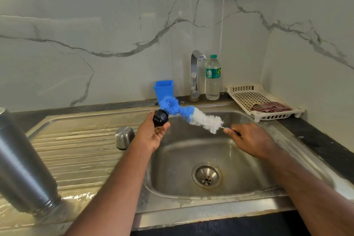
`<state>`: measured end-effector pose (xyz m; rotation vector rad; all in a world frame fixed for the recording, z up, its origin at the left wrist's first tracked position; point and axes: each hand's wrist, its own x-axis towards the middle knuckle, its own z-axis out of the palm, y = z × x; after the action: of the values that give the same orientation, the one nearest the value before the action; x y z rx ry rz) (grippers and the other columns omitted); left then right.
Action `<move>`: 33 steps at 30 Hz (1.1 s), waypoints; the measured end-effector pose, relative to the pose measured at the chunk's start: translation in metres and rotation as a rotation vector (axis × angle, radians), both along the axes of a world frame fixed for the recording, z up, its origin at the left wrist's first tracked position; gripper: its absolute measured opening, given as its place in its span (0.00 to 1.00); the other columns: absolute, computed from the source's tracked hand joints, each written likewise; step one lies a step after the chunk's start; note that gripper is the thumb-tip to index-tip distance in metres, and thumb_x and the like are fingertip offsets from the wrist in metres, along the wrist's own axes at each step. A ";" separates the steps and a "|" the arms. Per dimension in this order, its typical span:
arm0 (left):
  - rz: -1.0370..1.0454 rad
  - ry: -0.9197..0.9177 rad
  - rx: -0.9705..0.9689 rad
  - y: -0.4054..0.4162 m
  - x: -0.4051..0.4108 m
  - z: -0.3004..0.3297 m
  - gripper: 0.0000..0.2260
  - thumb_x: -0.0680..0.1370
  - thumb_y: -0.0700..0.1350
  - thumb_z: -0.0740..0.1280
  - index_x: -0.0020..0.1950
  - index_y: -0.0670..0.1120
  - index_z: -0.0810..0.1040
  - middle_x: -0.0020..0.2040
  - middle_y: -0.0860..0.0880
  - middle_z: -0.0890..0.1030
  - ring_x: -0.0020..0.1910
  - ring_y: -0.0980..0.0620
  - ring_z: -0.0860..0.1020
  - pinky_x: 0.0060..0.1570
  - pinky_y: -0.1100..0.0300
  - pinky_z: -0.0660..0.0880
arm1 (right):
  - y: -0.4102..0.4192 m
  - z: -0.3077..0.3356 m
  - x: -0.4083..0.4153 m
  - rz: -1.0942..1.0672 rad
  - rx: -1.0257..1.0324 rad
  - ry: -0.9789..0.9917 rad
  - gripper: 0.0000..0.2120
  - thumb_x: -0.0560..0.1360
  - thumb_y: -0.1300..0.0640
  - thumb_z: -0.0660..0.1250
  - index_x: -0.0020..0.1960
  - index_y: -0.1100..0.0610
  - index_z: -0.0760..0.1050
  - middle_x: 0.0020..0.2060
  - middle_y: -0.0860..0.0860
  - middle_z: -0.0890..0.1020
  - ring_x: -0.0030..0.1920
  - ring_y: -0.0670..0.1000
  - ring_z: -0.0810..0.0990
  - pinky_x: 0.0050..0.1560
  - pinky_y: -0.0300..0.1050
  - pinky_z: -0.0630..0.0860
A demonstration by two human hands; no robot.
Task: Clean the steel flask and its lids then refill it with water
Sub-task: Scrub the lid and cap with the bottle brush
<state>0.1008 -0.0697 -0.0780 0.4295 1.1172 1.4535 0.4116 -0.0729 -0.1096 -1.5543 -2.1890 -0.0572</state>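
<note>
My left hand (151, 133) holds a black stopper lid (160, 118) between thumb and fingers above the sink's left rim. Gripped by its thin handle in my right hand (251, 141) is a blue and white bottle brush (188, 114), and its blue tip presses against the lid. The steel flask (23, 165) stands upside down on the draining board at the near left, mouth on the board. A steel cup lid (124, 137) sits upside down on the board beside my left wrist.
The steel sink basin (247, 174) with its drain lies below both hands. At the back stand a tap (195, 74), a blue plastic holder (164, 89) and a plastic water bottle (212, 77). A cream rack (243, 91) with a striped cloth (270, 107) sits at the right.
</note>
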 end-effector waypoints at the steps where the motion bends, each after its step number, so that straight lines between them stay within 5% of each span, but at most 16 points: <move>1: 0.003 0.006 -0.008 -0.001 0.000 0.000 0.20 0.83 0.52 0.67 0.67 0.38 0.75 0.52 0.35 0.80 0.26 0.52 0.82 0.25 0.65 0.78 | 0.000 0.000 -0.002 0.005 0.013 0.001 0.23 0.82 0.40 0.58 0.33 0.52 0.68 0.26 0.48 0.74 0.30 0.49 0.74 0.33 0.47 0.69; 16: -0.039 0.025 -0.017 -0.003 0.010 -0.003 0.18 0.82 0.53 0.68 0.62 0.39 0.77 0.48 0.37 0.81 0.29 0.51 0.83 0.27 0.65 0.79 | 0.003 -0.004 -0.024 -0.022 0.019 -0.038 0.22 0.82 0.39 0.58 0.33 0.49 0.65 0.27 0.47 0.73 0.31 0.49 0.74 0.31 0.46 0.65; 27: -0.048 -0.038 -0.001 0.000 0.010 -0.005 0.19 0.82 0.51 0.68 0.65 0.38 0.76 0.51 0.35 0.80 0.27 0.52 0.82 0.25 0.65 0.78 | 0.006 -0.009 -0.024 0.003 0.002 -0.005 0.23 0.82 0.39 0.58 0.32 0.50 0.66 0.27 0.47 0.74 0.31 0.50 0.75 0.34 0.50 0.73; 33: -0.002 -0.074 0.020 0.002 -0.001 -0.003 0.20 0.82 0.53 0.67 0.65 0.37 0.76 0.48 0.37 0.81 0.28 0.53 0.81 0.26 0.65 0.78 | 0.006 -0.009 -0.001 0.057 -0.027 0.055 0.25 0.81 0.39 0.60 0.31 0.53 0.67 0.25 0.48 0.72 0.28 0.47 0.72 0.32 0.49 0.68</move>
<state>0.1001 -0.0680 -0.0809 0.3877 1.0439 1.4683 0.4110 -0.0667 -0.1187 -1.4893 -2.1978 0.0329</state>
